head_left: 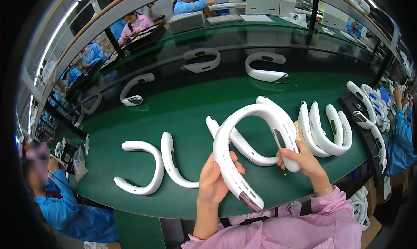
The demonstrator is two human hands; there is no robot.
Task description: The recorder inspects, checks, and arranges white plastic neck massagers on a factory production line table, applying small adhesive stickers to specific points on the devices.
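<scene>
Held neckband (225, 155): one white U-shaped wearable, possibly a neck fan — raised over the near side of the green worktable (100, 164), curved part away from the wearer.
Left hand (213, 179): fingers curled round one arm of the band, whose dark, shiny end cap (251, 202) points toward the pink garment (295, 231).
Right hand (306, 160): thumb laid on the other arm, fingers behind it, pinching near the perforated end.
Step at the worktable: apparently handling or looking over a single band; the exact check, if any, cannot be told.
Next move: turning or lowering the band would seem to call for both grips kept steady — and care around the neighbour just behind it.
Neckbands on the green top: five besides the held one, as far as overlaps allow — a C-shaped neckband (159, 167) and a partly hidden neckband (167, 151) at left, a tilted neckband (247, 149) behind the held one, and an overlapping pair (318, 127) at right.
Dark strip beyond: three plain to see, a left band (125, 90), a middle band (215, 58) and a right band (263, 76); dimmer shapes farther left defy counting.
Hands at work: two, one band between them.
</scene>
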